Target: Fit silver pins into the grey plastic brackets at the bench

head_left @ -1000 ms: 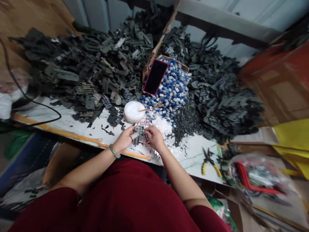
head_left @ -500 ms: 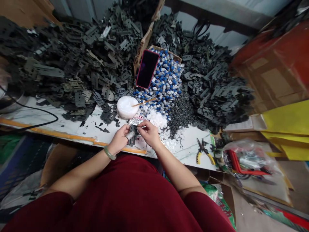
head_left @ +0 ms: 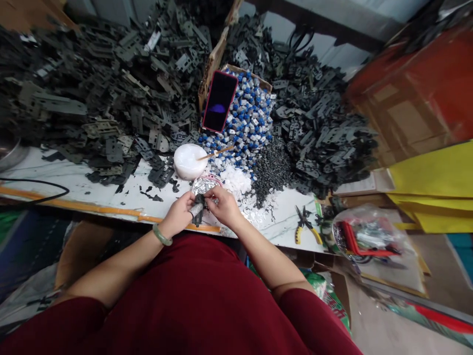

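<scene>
A small dark grey slotted plastic part (head_left: 198, 209) is gripped in my left hand (head_left: 180, 213), which wears a wrapped finger and has a green bangle at the wrist. The fingers of my right hand (head_left: 222, 203) are pinched at the upper right of that part; whatever they hold, if anything, is too small to make out. Just beyond both hands lies a foil-covered dish (head_left: 204, 184). Behind it stands a white bowl (head_left: 189, 162) with a thin brown stick (head_left: 216, 153) across its rim. White small pieces (head_left: 236, 178) are heaped right of the foil.
Dark grey parts (head_left: 148, 88) are piled along the back left, more (head_left: 325, 133) at right. A phone (head_left: 219, 101) leans on blue-and-white pieces (head_left: 251, 108). Small black bits (head_left: 271, 167) lie beside them. Yellow-handled pliers (head_left: 307, 226) rest near the table's front edge.
The view has shifted slightly, so things sit further left. The part in my left hand has turned and shows narrower. A purple glow has appeared on the phone screen.
</scene>
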A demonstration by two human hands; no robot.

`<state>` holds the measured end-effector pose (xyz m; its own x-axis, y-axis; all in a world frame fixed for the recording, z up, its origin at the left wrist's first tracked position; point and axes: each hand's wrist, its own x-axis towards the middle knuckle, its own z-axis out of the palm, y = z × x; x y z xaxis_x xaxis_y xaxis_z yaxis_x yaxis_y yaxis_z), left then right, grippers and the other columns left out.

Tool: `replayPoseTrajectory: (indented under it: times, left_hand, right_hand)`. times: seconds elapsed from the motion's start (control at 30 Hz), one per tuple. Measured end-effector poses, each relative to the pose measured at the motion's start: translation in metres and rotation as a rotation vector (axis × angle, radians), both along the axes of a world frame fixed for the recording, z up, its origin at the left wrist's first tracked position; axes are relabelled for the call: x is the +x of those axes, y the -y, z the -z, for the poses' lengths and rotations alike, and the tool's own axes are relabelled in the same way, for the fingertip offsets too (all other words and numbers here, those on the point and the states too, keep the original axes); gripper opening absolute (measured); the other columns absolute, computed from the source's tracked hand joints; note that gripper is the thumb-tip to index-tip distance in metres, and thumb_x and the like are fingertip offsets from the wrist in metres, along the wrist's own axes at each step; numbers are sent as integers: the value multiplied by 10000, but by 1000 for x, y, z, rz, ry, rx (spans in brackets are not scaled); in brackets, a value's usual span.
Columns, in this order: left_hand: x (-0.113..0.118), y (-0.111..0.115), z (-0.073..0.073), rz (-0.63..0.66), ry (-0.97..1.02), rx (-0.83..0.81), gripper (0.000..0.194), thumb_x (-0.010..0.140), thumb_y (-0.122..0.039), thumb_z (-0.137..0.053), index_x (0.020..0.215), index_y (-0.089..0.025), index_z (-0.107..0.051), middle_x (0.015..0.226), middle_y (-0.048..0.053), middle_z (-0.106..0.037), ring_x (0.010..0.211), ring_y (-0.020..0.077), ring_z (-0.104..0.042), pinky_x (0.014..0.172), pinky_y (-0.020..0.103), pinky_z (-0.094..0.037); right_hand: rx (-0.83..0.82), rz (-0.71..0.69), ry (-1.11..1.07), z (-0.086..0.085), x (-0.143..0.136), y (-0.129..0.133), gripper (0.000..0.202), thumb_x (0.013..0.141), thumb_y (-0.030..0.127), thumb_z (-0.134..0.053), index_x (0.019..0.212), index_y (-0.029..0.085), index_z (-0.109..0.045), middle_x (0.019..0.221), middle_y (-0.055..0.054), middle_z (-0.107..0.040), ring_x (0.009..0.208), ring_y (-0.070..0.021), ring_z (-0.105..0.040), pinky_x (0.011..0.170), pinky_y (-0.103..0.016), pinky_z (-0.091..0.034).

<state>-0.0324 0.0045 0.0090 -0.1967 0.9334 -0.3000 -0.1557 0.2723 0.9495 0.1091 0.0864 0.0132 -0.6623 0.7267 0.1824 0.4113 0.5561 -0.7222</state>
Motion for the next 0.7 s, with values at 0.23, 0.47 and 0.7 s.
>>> replayPoseTrajectory:
  times: [0.23, 0.47, 0.7]
  left_hand:
    - [1, 1, 3, -11, 8, -25, 260, 584, -242, -687, 751, -199, -492, 625, -40, -581, 583, 124, -558, 543, 228, -432]
    - [2, 7, 1, -9, 134, -39, 369, 543, -244, -769, 734, -193, -457, 614, -67, -549, 572, 99, -535, 545, 211, -438]
    - [4, 12, 4, 63, 141, -42, 348, 545, -232, -773, 722, -185, -477, 631, -58, -556, 630, 111, -543, 615, 226, -442]
  right_hand:
    - [65, 28, 7, 9, -4, 9, 106, 848, 180, -508, 847, 203, -612, 827, -42, -631, 803, -159, -590, 740, -272, -477]
    - [-110, 114, -86, 15, -4, 26, 78, 824, 178, -507, 873, 188, -567, 822, -24, -612, 745, -131, -581, 696, -251, -493]
    - [-441, 135, -191, 9, 7, 26, 107, 757, 165, -540, 860, 187, -524, 691, 39, -548, 589, -87, -524, 595, -206, -470]
